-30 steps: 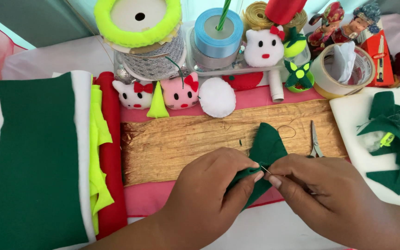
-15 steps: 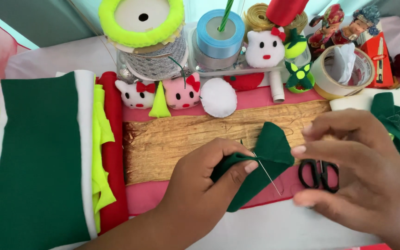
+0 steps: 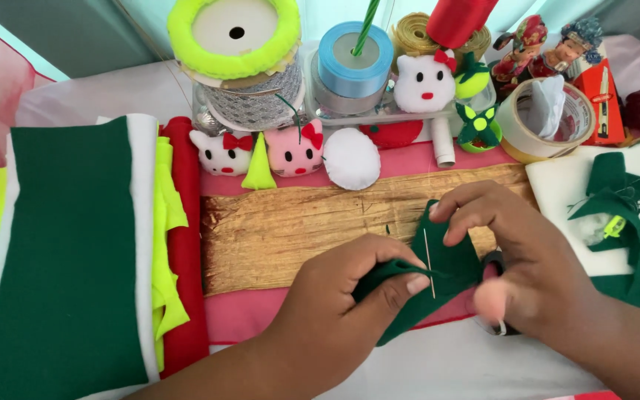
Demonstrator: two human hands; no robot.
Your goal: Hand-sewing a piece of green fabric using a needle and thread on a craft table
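At the back of the table a clear plastic tray (image 3: 350, 111) holds spools: a big reel wrapped in neon-yellow fluff (image 3: 235, 33) over silver mesh ribbon, a light-blue ribbon roll (image 3: 355, 55) with a green-striped stick standing in its core, and a gold mesh roll (image 3: 415, 30); a white cat-face plush (image 3: 425, 83) leans against it; a tape roll (image 3: 544, 122) to the right has white material tucked inside its ring; beyond it stand 2 small figurines (image 3: 550, 44).

The dark green felt piece (image 3: 438, 278) lies over the near edge of the gold wood-grain mat (image 3: 298, 226), roughly pointed at its top, folded along its left edge, matte and plain; a thin silver needle (image 3: 429, 263) stands nearly upright against its face.

The left hand (image 3: 342, 311) has thumb and forefinger closed together on the folded left edge of the felt; the right hand (image 3: 527, 259) rests over the felt's right side, fingers curled down with the tips at the felt's top, and black scissor handles (image 3: 494, 259) show under it; whether it actually clasps them I cannot tell.

To the left lie stacked felt sheets (image 3: 68, 259) in green, white, neon yellow and red; 2 cat-face plushes, white (image 3: 220, 152) and pink (image 3: 295, 148), sit along the mat's far edge; green felt cut-outs (image 3: 631, 215) lie on white fabric at right.
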